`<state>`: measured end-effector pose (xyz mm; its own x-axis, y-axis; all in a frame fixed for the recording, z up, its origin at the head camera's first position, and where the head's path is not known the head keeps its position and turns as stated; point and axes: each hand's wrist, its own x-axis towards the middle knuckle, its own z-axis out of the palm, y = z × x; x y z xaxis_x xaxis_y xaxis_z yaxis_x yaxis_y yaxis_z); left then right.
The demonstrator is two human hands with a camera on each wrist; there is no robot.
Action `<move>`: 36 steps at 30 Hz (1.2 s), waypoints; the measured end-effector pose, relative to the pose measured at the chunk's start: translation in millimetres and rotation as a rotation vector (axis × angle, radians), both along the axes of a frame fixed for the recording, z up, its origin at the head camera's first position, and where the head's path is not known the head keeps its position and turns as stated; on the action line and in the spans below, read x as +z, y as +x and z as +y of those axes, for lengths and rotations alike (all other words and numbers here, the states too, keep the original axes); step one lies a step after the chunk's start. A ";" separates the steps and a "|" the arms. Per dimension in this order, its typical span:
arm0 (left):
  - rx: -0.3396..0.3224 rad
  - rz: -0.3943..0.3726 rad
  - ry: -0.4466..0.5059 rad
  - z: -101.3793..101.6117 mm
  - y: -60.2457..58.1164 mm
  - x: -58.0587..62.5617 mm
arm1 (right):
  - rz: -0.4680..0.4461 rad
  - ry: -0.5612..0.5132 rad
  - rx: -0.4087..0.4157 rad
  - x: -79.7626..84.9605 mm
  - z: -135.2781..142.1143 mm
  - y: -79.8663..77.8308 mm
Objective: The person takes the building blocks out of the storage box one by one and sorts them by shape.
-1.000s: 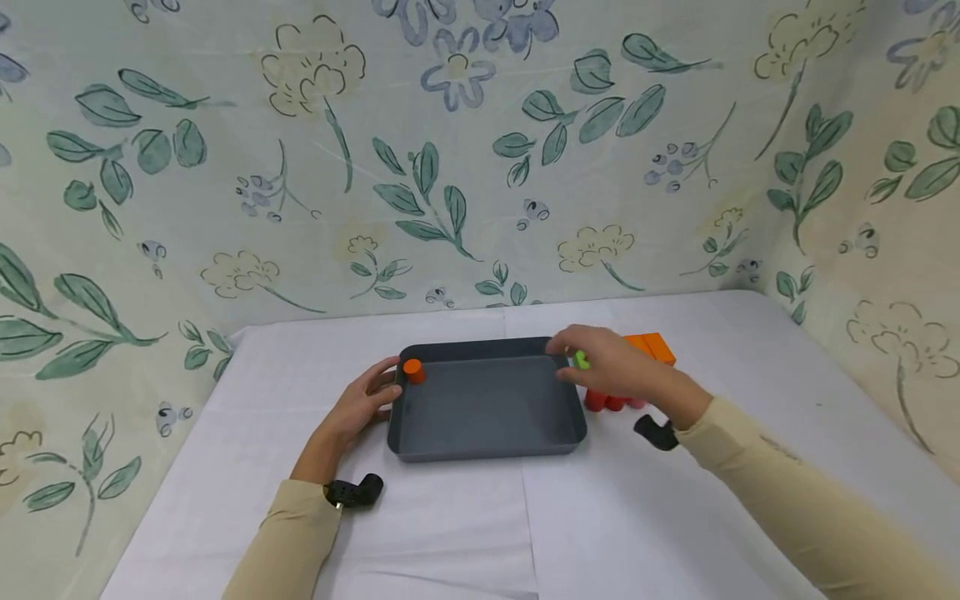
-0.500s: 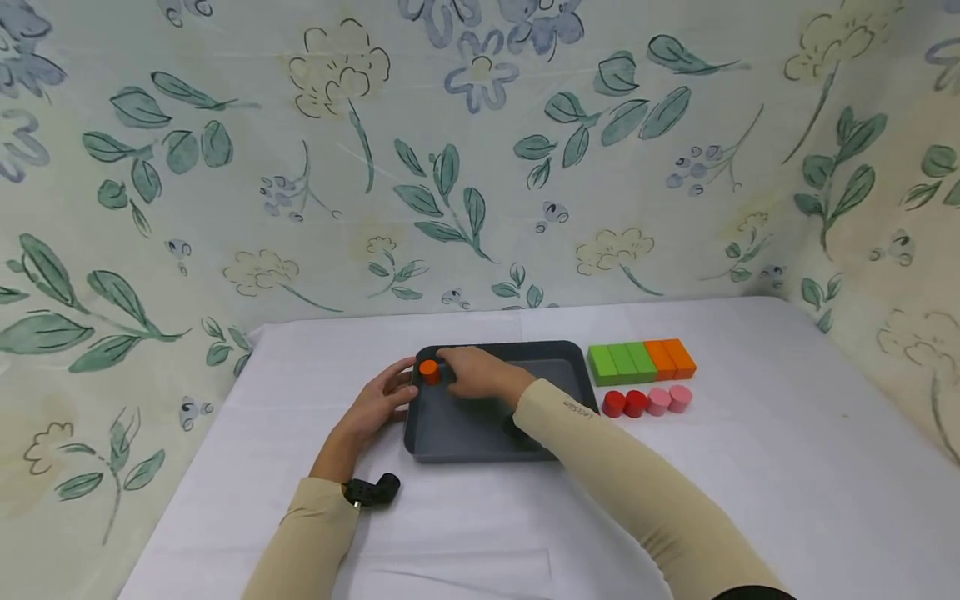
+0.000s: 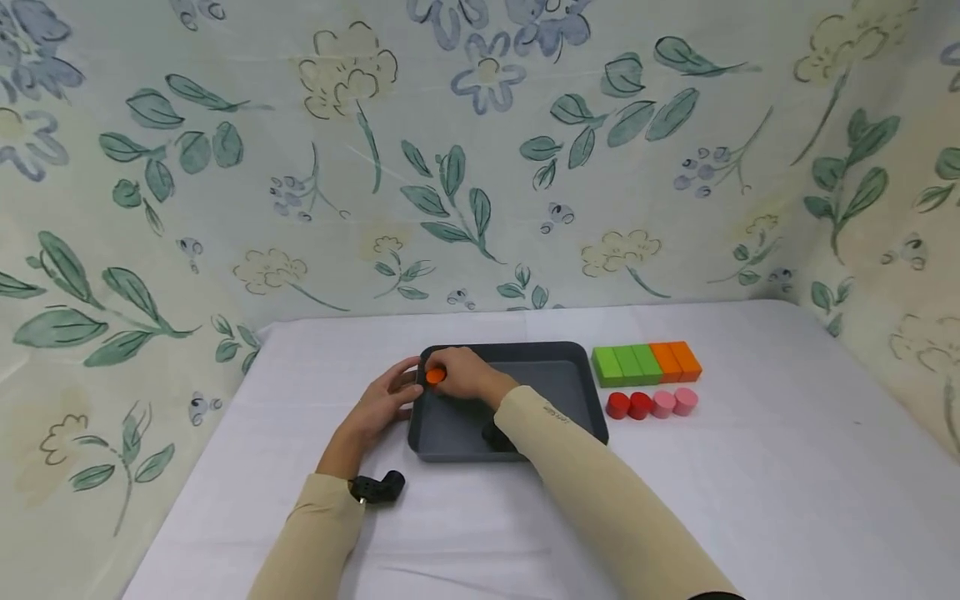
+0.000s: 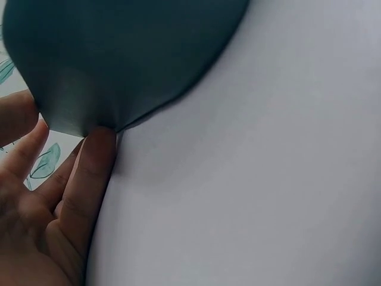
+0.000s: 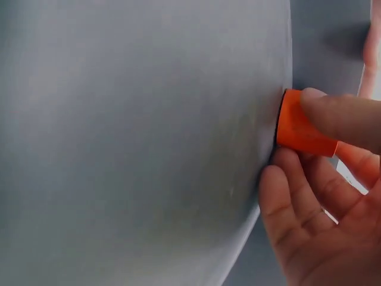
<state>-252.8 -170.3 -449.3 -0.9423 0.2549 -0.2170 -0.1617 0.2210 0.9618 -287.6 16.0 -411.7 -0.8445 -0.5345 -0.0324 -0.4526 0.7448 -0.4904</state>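
Observation:
An orange cylinder block (image 3: pixel 436 377) stands in the far left corner of a dark grey tray (image 3: pixel 525 450). My right hand (image 3: pixel 467 372) reaches over the tray and pinches it. In the right wrist view the thumb lies on one side of the orange cylinder (image 5: pixel 303 128), with fingers at its other side, close over the tray floor (image 5: pixel 149 143). My left hand (image 3: pixel 375 408) touches the tray's left side from outside. The left wrist view shows its thumb (image 4: pixel 98 152) and a finger against the tray's outer wall (image 4: pixel 119 59).
Right of the tray, green blocks (image 3: pixel 627 365) and orange blocks (image 3: pixel 675 362) stand in a row. Before them are two red cylinders (image 3: pixel 628 406) and two pink cylinders (image 3: pixel 674 403). All rest on a white cloth (image 3: pixel 750 467), with a floral curtain (image 3: pixel 480 150) behind.
My right hand has moved left from the tray's far right corner to the orange cylinder and now pinches it. The left hand stays at the tray's side. The head view has shifted slightly.

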 end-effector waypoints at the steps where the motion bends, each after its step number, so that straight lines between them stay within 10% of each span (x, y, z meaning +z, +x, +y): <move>1: 0.006 -0.003 -0.003 -0.4 -0.5 -0.1 | -0.005 0.002 0.006 0.8 1.8 -0.1; 14: 0.014 -0.004 -0.026 -3.4 -1.7 -3.7 | -0.065 -0.057 0.013 22.7 34.2 3.9; 21: 0.019 -0.008 -0.029 2.3 -3.9 -4.5 | 0.052 -0.171 0.030 49.5 84.8 25.9; 36: 0.026 0.002 -0.054 2.9 -2.7 1.7 | 0.174 -0.187 -0.200 66.6 196.9 62.4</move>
<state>-255.5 -167.3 -447.6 -0.9489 0.2183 -0.2279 -0.1662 0.2682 0.9489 -225.2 212.9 -345.1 -0.9177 -0.3404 0.2049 -0.3954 0.7320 -0.5548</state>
